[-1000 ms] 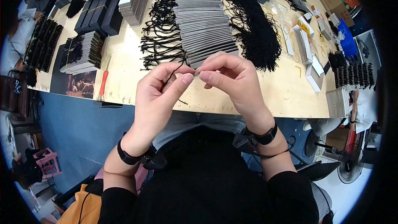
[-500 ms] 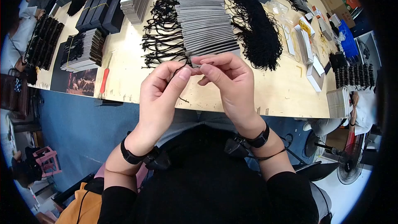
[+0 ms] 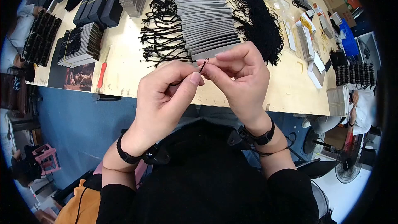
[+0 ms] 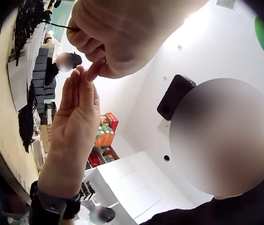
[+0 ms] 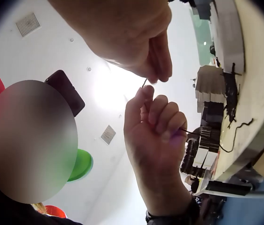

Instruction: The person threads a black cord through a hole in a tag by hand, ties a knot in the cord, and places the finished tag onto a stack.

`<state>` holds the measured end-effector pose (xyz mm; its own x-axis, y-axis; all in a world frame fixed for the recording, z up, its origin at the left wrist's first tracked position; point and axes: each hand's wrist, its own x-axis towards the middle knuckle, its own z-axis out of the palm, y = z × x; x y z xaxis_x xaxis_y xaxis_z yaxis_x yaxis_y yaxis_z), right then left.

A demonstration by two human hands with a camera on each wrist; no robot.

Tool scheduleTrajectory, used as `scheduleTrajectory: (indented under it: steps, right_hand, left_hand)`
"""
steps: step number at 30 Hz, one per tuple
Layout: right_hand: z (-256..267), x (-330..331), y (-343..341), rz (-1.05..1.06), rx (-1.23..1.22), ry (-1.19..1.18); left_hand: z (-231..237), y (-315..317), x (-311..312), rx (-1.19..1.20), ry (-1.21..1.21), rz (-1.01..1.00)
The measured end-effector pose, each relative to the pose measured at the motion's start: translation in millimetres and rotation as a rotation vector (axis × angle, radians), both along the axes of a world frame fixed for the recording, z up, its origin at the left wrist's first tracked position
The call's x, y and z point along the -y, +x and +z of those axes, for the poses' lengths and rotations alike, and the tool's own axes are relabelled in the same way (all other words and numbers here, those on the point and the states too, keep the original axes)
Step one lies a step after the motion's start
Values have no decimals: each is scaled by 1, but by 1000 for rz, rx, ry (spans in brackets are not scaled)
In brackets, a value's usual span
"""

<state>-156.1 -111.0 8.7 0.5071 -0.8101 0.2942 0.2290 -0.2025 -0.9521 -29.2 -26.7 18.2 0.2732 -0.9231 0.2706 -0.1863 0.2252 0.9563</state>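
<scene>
My left hand [image 3: 163,95] pinches a thin black cord [image 3: 203,65] between thumb and curled forefinger. A small loop of it stands up from the fingertips. Facing it, my right hand [image 3: 246,74] has its thumb and forefinger at that loop, the other fingers loosely bent. The right wrist view has a short piece of the cord [image 5: 144,83] running between the two hands' fingertips, while its tail hangs from the left fist over the table edge. Beyond the hands lies a row of overlapping grey cards [image 3: 205,20], with black knotted cords [image 3: 163,39] spread along its left side.
A heap of black cords [image 3: 259,27] lies right of the row. Left are black boxes [image 3: 93,10], a bundled card stack [image 3: 85,45] and a red-handled tool [image 3: 102,74]. White boxes [image 3: 316,72] and a blue bin [image 3: 348,41] stand at the right.
The cord's hanging tail beside the left hand is no longer seen in the head view; a small loop now shows at the fingertips. The right hand has shifted slightly right and up.
</scene>
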Motion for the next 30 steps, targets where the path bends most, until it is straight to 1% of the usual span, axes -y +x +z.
scheduleTrajectory:
  steps: [5, 7, 10, 12, 13, 14, 15, 16, 18, 19, 21, 22, 24, 25, 26, 27, 28, 29, 30]
  right_hand:
    - [-2, 0, 2, -26, 28, -54]
    - [-1, -1, 2, -48, -11, -57]
    - [0, -2, 2, -62, -57, -99]
    - [-2, -2, 3, -66, -71, -137]
    - [-3, -2, 3, -70, -86, -176]
    - [-2, -2, 2, -70, -87, -175]
    - [0, -3, 0, -43, -137, -207]
    - [1, -4, -1, -16, -187, -238]
    - [0, -4, 0, -25, -184, -237]
    - [0, -8, -2, -35, -187, -226]
    - [1, -9, -3, -27, -208, -215]
    - [2, -9, -3, -18, -228, -203]
    - [2, -9, -2, -15, -193, -180]
    - [3, -9, -2, -13, -157, -156]
    - [3, -8, -2, -15, -153, -160]
    - [3, -8, -4, 36, -142, -75]
    - [2, -4, -4, 89, -126, -2]
    - [3, -4, -4, 90, -125, -2]
    - [4, -4, -3, 122, -77, 121]
  left_hand:
    - [1, 1, -2, -3, 34, 9]
    - [2, 1, -1, -7, 52, 1]
    - [0, 1, 0, -20, 81, 48]
    - [-3, 2, 2, 181, 26, 130]
    - [-2, 2, 2, 180, 27, 130]
    - [0, 1, 2, 301, 31, 184]
    - [1, 1, 2, 423, 34, 238]
    - [0, 1, 2, 423, 35, 238]
    - [-1, 0, 1, 309, 109, 253]
    - [2, -3, -3, 304, 121, 247]
    - [7, -4, -3, 173, 117, 237]
    - [4, -3, -2, 173, 117, 237]
    - [-6, -3, 0, 136, -4, 206]
    - [-8, -4, -1, 136, -5, 206]
    - [-9, -4, -1, 67, -17, 226]
    - [-9, -4, -1, -3, -29, 247]
    - [-9, -2, 2, 3, -44, 249]
    - [-9, -3, 2, 40, -58, 258]
    - [-8, -3, 1, 77, -74, 266]
